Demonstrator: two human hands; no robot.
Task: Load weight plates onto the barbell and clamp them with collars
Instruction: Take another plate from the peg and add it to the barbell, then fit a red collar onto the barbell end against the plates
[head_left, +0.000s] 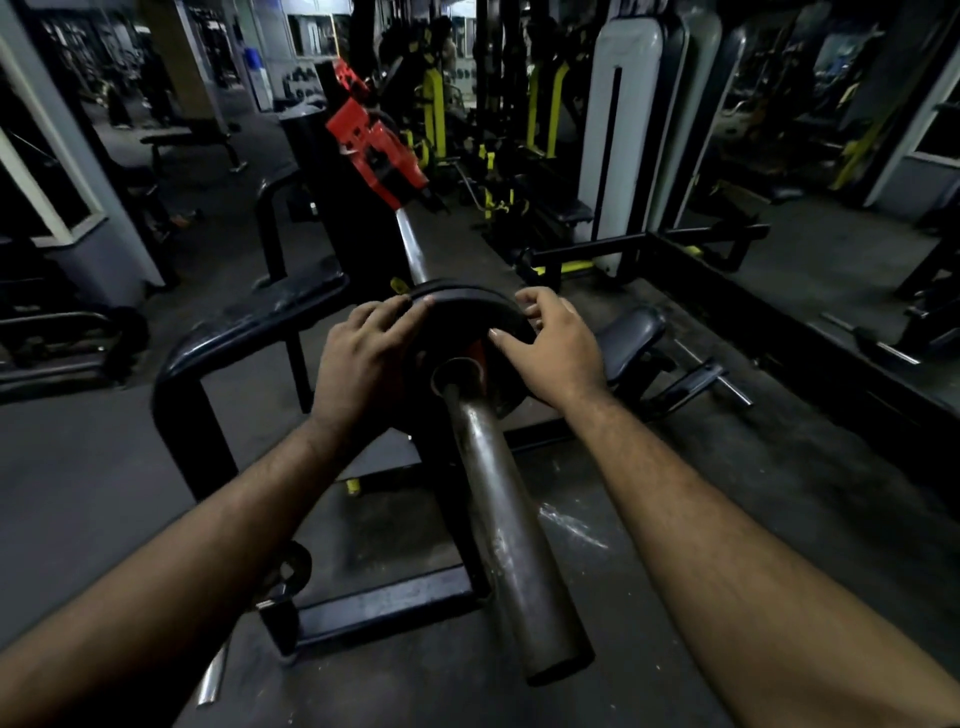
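Observation:
A steel barbell (511, 530) runs away from me, its near sleeve end low in the view. A black weight plate (467, 317) sits on the sleeve, with a bit of red showing near its hub. My left hand (363, 358) lies on the plate's left rim with fingers curled over the top. My right hand (550, 345) holds the right rim, thumb on the face. Farther along the bar stands a red part (374, 145), maybe a clamp or rack piece; I cannot tell which.
A black rack frame (218, 353) flanks the bar on the left, with its base bar (379, 603) on the floor. A padded black bench (631, 338) sits right of the plate. A white upright machine (623, 135) and yellow-framed machines (434, 109) stand behind.

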